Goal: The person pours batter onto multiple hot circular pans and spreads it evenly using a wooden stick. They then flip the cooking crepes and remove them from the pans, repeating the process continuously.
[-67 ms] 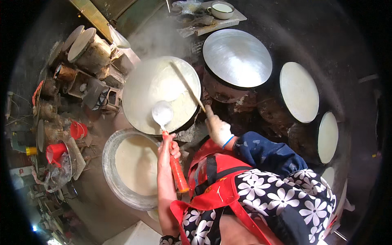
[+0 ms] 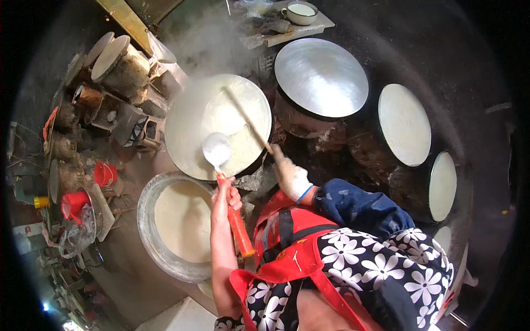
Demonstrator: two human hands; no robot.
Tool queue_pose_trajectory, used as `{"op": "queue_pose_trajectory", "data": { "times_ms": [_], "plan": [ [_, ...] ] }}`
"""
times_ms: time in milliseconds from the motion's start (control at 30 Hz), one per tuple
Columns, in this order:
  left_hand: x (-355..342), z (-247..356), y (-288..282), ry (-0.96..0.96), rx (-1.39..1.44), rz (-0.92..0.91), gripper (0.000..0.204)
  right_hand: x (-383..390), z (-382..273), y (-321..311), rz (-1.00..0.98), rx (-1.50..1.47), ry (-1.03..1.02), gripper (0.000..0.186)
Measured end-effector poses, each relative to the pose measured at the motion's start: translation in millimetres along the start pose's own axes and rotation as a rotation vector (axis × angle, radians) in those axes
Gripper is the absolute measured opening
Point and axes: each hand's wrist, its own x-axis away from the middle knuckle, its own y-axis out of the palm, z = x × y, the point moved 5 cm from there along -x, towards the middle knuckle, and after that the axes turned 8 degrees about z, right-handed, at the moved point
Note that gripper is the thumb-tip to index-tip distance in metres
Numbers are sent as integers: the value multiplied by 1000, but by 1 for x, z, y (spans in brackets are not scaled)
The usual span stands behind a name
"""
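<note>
One red-handled ladle [image 2: 216, 149], clenched in the left hand [image 2: 226, 198], and a stick [image 2: 247, 119], wrapped by the gloved right hand [image 2: 291, 175], meet over the steaming pan [image 2: 167, 132]; the red apron's [image 2: 309, 255] print is illegible.

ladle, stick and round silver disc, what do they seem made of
The ladle bowl is probably metal, pale and silvery; its handle is smooth-looking red, perhaps plastic. The stick is likely wood: matte, pale brown. The silver disc seems to be smooth metal, given its bright reflections; which metal, I can't tell.
</note>
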Motion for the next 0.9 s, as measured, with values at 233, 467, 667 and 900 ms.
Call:
{"op": "queue_pose_trajectory", "data": {
  "times_ms": [233, 467, 667, 900],
  "plan": [
    [-48, 73, -7, 234, 48, 148, 27, -65, -44, -12, -50, 47, -242, 70],
    [-63, 99, -5, 129, 94, 114, 26, -66, -56, -16, -207, 40, -357, 57],
    [-9, 38, -22, -25, 111, 66, 28, -23, -24, -48, -256, -77, -509, 67],
    [-3, 11, 8, -12, 142, 72, 38, 9, -3, 14, -159, -449, -321, 60]
  ]
}}
